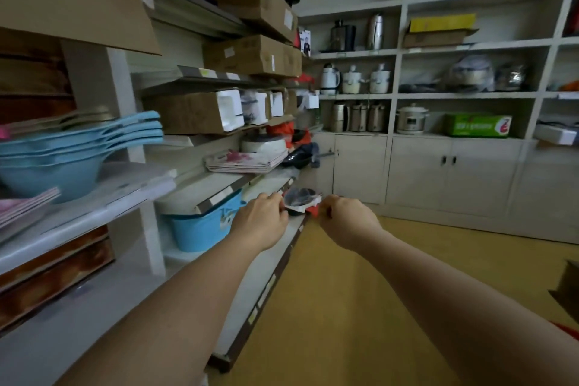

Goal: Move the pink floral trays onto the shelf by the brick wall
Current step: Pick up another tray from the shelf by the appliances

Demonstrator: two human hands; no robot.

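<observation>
Far left, lower shelf: a few pink trays (25, 202) poke in at the frame edge under the stack of blue basins (75, 147). Could be more of the floral set, but too cropped to say.

Further along the same run, the pink floral trays (247, 161) sit stacked flat on the middle shelf (219, 182), with a round white pot (263, 142) just behind them. Neither of my hands touches them.

My left hand (261, 219) has its fingers curled, pinching the left edge of a small dark-and-white package (300, 199) held out past the shelf end. My right hand (344, 218) pinches the right edge, where there's a red bit. Both are closed on that one item (blurry; can't tell what it is, maybe a wrapped dish).

Step, as I read it: not on the trays yet. I'm clearing or shifting this package near the shelf end.

Next move needs the package put down somewhere stable and both hands freed. Then reach up-left to the tray stack and grip it on opposite sides, keeping it level so the trays don't slide. Brick shows at the top of the view, above the white wall shelving (407, 50) ahead, so that's the likely destination.
</observation>
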